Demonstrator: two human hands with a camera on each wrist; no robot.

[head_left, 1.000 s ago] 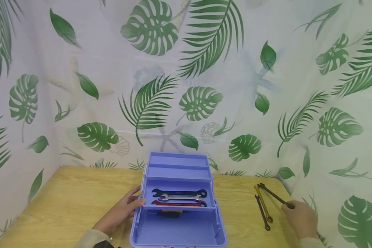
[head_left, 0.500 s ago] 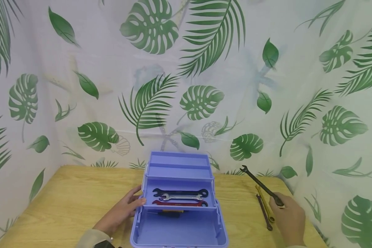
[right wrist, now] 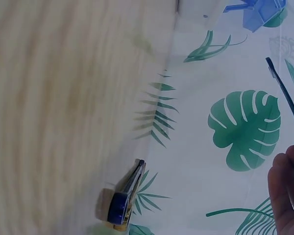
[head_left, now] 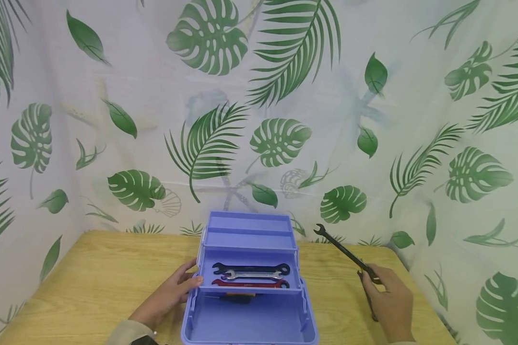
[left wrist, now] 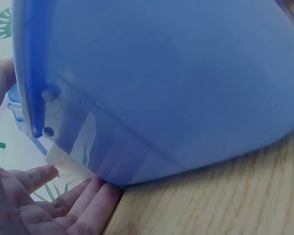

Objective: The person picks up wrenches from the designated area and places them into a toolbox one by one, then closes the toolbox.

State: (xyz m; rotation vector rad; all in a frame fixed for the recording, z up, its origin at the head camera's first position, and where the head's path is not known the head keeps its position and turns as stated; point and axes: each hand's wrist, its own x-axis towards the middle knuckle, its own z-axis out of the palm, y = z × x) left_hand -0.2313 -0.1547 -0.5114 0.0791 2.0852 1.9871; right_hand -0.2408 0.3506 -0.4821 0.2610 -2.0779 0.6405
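My left hand rests at the left side of an open blue toolbox. Its thumb lies on the corner of the lower tray, and in the left wrist view the fingertips touch the box's lower side. My right hand grips a black wrench by its near end, slanting up and left above the table. That wrench shows against the cloth in the right wrist view. A dark wrench lies on the table below the right hand. In the tray lie black, silver and red wrenches.
A screwdriver with a black and yellow handle lies under the raised tray. The toolbox's upper tray stands behind. A wall cloth with green leaves hangs past the wooden table's back and right edges.
The right hand has lifted the black wrench off the others and carried it left towards the toolbox. A gold wrench on the table is now hidden behind that hand. The left hand has stayed still.
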